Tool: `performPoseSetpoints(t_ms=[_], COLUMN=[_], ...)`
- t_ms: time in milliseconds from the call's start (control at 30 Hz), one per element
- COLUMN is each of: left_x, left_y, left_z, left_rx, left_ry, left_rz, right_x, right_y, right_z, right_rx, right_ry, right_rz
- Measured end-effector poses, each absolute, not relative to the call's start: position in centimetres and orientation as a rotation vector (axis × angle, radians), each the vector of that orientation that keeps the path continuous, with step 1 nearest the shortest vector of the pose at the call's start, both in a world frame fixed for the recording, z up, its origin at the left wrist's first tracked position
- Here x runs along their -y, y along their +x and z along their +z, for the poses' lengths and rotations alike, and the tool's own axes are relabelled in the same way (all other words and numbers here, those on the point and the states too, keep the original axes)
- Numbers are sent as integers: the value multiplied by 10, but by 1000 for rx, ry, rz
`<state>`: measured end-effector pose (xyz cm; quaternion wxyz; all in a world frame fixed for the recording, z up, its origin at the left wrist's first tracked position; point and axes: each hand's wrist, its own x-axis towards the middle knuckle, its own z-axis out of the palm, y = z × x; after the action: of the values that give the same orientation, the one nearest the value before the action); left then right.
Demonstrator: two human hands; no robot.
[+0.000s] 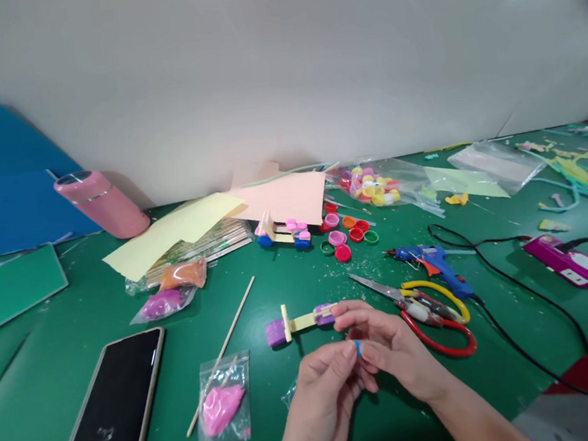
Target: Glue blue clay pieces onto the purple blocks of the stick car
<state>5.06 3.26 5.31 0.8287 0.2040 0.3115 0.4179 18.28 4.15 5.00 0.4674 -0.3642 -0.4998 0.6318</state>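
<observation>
1. My left hand [326, 387] and right hand [394, 351] met low in the middle, both narrowed to a pinch, thumb and fingertips sharing one small blue piece [358, 349] held just above the green table [258, 281]. Most of it was hidden by my fingers, so I could not tell its full shape.
2. At far left lay the dark phone [108, 411], well apart from my work; leaving my left elbow room there seemed wise.
3. Next came the clear bag with a pink lump [224, 407], beside my left hand, and a thin stick [237, 320] running up past it.
4. Just beyond my fingers sat the purple-ended model [304, 322]. My right fingertips overlapped its right end in view; whether they touched I could not tell. Lifting them slightly would, I judged, avoid knocking it.
5. For so small a piece, light, even pressure from both thumbs looked best: squeezing hard could flatten it or make it slip.
6. To the right were the scissors [415, 311], pointing away and leftward, then the blue glue gun [440, 266]; my right wrist was best kept clear of both.
</observation>
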Motion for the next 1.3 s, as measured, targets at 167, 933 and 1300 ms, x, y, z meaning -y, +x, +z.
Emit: performPoseSetpoints(t_ms=[167,933,1300], left_x=[-32,-33,-32], left_y=[52,52,55], left_z=[51,55,50], left_rx=[-670,-909,-1036], left_ry=[400,428,656], left_rz=[901,965,1013], right_x=[-40,-38,-39], right_y=[179,195,194], right_z=[50,58,51], right_rx=[1098,1933,2025], right_ry=[-909,-1118,-1080], right_rz=[1579,787,594])
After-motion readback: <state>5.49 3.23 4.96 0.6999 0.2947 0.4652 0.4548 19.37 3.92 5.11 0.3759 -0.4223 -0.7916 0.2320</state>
